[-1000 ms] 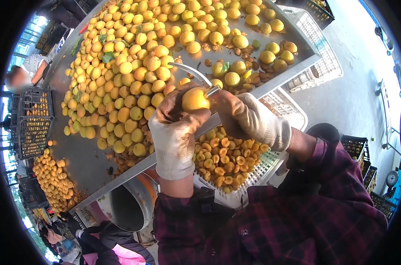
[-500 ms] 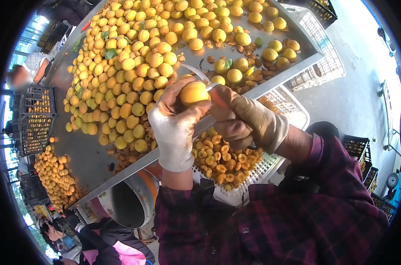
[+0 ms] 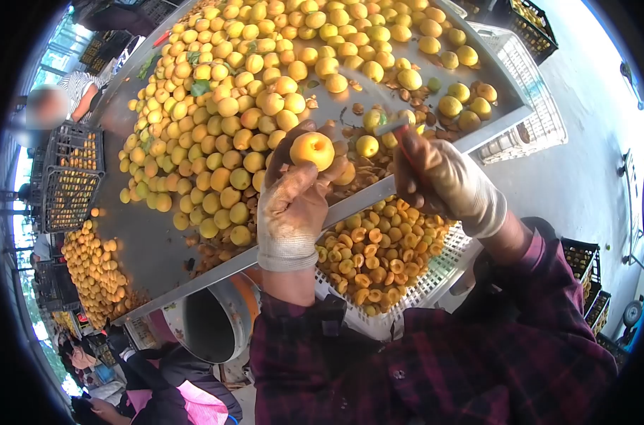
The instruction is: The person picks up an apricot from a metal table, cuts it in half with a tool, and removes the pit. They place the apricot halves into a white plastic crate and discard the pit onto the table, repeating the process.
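My left hand (image 3: pixel 291 212), in a stained white glove, is closed around a yellow-orange apricot (image 3: pixel 313 151) with a dark dimple on its upper side. To its right, my gloved right hand (image 3: pixel 449 177) grips a knife (image 3: pixel 391 127) by its red handle. The short blade points left, apart from the apricot. Both hands are over the near edge of a metal table (image 3: pixel 134 230), where a large heap of whole apricots (image 3: pixel 216 120) lies. Below them, a white plastic crate (image 3: pixel 435 273) holds many apricot halves.
Pits and scraps lie among loose apricots at the table's right. A metal bucket (image 3: pixel 212 322) stands under the edge, left of my arm. Black crates (image 3: pixel 74 177) are stacked at the left, with another person (image 3: pixel 81 92) beyond. Someone in dark clothes (image 3: pixel 173 382) sits at lower left.
The knife and my right hand have moved right, away from the apricot. My left hand has turned the fruit so its dimple shows. The view has shifted slightly.
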A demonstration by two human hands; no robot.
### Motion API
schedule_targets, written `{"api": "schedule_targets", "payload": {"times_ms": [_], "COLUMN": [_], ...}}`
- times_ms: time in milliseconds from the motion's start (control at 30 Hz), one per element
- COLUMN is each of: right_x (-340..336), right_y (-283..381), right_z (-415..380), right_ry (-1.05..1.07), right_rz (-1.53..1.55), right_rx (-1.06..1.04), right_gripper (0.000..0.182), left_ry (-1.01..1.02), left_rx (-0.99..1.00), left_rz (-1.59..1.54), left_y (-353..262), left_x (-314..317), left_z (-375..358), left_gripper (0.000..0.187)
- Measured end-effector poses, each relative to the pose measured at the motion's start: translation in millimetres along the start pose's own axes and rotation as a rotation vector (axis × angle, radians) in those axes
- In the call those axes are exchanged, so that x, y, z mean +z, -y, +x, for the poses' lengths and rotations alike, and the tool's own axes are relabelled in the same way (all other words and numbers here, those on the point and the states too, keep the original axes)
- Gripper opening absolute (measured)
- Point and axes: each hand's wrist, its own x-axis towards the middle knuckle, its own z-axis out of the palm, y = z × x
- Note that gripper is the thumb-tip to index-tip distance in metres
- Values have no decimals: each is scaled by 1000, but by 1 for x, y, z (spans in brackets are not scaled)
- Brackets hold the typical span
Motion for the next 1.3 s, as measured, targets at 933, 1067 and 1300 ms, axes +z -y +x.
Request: {"api": "schedule_targets", "payload": {"times_ms": [933,1067,1300], "right_x": [22,13,9], "right_y": [-18,-21,-15], "right_z": [-7,-6,-13], "right_ry": [-191,-146,-75], "right_rz": [-833,-889,-786], "right_rx": [-188,-216,-251], "right_gripper": [41,44,46], "left_ry": [-63,-101,-32], "left_rx": [54,44,48], "left_rz": [328,387,577], "left_y": [-7,-11,-13], "left_x": [15,22,17], "left_z": [-10,-14,-19], "left_gripper": [59,59,65]}}
